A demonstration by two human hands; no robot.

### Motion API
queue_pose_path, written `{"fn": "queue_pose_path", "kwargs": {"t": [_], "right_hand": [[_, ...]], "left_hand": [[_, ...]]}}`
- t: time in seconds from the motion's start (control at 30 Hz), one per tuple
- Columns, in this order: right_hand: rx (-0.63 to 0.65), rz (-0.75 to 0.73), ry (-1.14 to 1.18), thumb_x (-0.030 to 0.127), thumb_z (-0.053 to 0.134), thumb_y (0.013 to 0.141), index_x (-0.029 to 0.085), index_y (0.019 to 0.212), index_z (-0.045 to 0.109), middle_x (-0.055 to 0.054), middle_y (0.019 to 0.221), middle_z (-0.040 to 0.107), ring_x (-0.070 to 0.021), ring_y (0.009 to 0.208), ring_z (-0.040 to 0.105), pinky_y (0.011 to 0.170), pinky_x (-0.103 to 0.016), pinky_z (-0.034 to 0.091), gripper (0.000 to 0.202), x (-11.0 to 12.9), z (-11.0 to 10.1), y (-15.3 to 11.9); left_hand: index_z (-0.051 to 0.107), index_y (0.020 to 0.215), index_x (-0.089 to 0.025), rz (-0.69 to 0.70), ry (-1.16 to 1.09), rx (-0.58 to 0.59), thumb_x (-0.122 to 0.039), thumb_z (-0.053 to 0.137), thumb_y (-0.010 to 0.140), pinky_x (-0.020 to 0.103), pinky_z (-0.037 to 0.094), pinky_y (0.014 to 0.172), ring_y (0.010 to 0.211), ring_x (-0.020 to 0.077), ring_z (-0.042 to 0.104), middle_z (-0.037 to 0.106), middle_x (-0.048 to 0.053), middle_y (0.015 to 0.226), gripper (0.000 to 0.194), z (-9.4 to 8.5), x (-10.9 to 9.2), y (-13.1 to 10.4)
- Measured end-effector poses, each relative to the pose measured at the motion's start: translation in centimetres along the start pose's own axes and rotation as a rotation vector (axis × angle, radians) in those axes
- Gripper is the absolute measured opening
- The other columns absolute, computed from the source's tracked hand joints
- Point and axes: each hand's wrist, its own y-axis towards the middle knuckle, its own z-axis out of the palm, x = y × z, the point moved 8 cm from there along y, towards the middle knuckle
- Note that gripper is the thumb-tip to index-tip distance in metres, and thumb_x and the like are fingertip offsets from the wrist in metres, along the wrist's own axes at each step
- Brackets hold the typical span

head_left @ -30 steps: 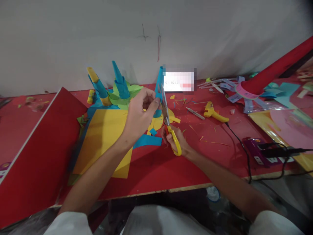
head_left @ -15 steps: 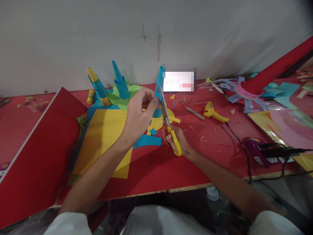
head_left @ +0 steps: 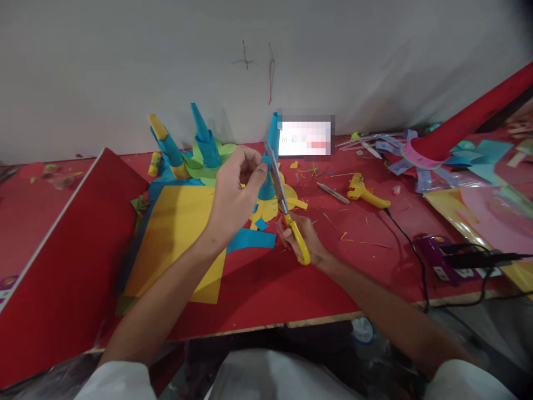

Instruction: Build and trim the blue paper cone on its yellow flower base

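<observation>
My left hand [head_left: 238,191] pinches a small piece of blue paper [head_left: 266,160] between thumb and fingertips. In my right hand [head_left: 302,236] is a pair of scissors with yellow handles [head_left: 300,244]. Its blades point up and away, right beside the blue piece. Behind them a rolled blue paper cone [head_left: 272,136] stands on a yellow paper flower shape [head_left: 291,197]. Below my left hand lie a curved blue paper strip [head_left: 254,239] and a small blue scrap [head_left: 261,224]. Yellow paper sheets [head_left: 183,239] lie under my left forearm.
Two more paper cones [head_left: 206,147] stand at the back left, near a glue stick [head_left: 154,164]. A lit screen [head_left: 306,139] leans on the wall. To the right are a pen [head_left: 333,193], a yellow glue gun [head_left: 366,194] with its cord and a purple power strip [head_left: 441,258]. A red board [head_left: 62,261] slants at left.
The blue piece in my left fingers has shifted slightly left, and more of the cone's base shows behind. The scissor blades look closer together. Both hands have barely moved.
</observation>
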Motion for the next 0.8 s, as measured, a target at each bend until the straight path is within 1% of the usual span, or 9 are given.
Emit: {"fn": "queue_pose_path", "kwargs": {"t": [0.1,0.23,0.5,0.7,0.8], "right_hand": [[-0.004,0.004,-0.015,0.096,0.048,0.080,0.025,0.074,0.042,0.005,0.060,0.041,-0.0112,0.052,0.038,0.047,-0.026,0.030,0.072,0.2,0.0,0.0],[-0.006,0.009,-0.045,0.098,0.045,0.079,0.025,0.073,0.042,0.004,0.059,0.042,-0.0115,0.052,0.038,0.046,-0.026,0.030,0.073,0.3,-0.1,0.0],[0.003,0.016,-0.045,0.096,0.047,0.081,0.025,0.073,0.042,0.004,0.058,0.042,-0.0115,0.051,0.038,0.047,-0.027,0.030,0.072,0.8,-0.1,-0.1],[-0.002,0.055,-0.039,0.092,0.053,0.082,0.025,0.072,0.043,0.004,0.057,0.043,-0.0116,0.050,0.038,0.046,-0.028,0.030,0.069,0.8,-0.1,-0.2],[0.004,0.023,0.009,0.094,0.050,0.081,0.024,0.074,0.046,0.004,0.059,0.045,-0.0116,0.050,0.040,0.046,-0.028,0.031,0.071,0.5,0.1,-0.2]], "left_hand": [[0.054,0.084,-0.022,0.009,0.018,-0.015,-0.027,0.066,0.097,0.025,0.040,0.059,0.065,0.0099,0.047,0.051,-0.003,0.076,0.018,-0.2,0.0,0.0],[0.055,0.085,-0.022,0.025,0.028,-0.038,-0.030,0.068,0.097,0.026,0.040,0.059,0.066,0.0102,0.046,0.050,-0.003,0.076,0.020,-0.4,-0.1,0.1],[0.057,0.084,-0.022,0.073,0.061,-0.075,-0.038,0.069,0.098,0.026,0.039,0.058,0.066,0.0100,0.046,0.052,-0.002,0.077,0.025,-0.8,-0.4,0.1],[0.059,0.084,-0.022,0.069,0.060,-0.102,-0.034,0.070,0.097,0.026,0.038,0.057,0.065,0.0105,0.045,0.050,-0.002,0.074,0.021,-1.4,-0.6,0.2],[0.058,0.085,-0.023,0.042,0.010,-0.082,-0.031,0.069,0.097,0.027,0.036,0.056,0.064,0.0109,0.044,0.050,-0.003,0.074,0.018,-1.2,-0.3,0.3]]}}
